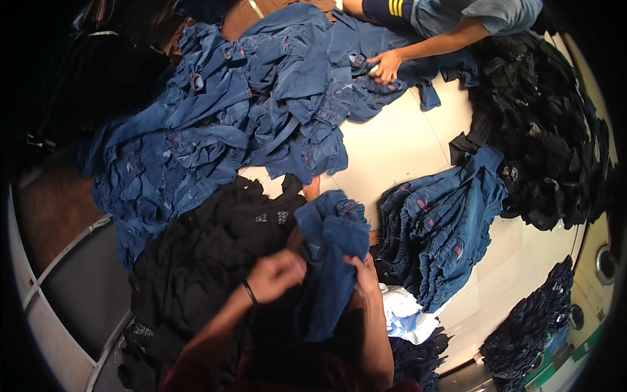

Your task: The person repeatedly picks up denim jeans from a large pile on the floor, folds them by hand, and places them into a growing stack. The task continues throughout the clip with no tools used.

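A folded blue denim garment [330, 245], seemingly trousers, hangs upright over my lap. My right hand [364, 271] pinches its right edge, thumb on the front of the cloth. Just left of the garment is my left hand [277, 276], with a dark band on the wrist. It is smeared by motion, so its fingers are unclear, and it looks apart from the cloth. To the right, a neat stack of folded blue denim garments [437, 225] fans out. Left of my hands spreads a heap of black garments [209, 235] with small white prints.
A large loose pile of blue denim [261, 85] fills the far side of the tiled floor [392, 147]. A co-worker's hand [386, 65] touches its right end. Black garments [542, 124] are heaped far right. A white and blue bag [405, 313] lies beside my right forearm.
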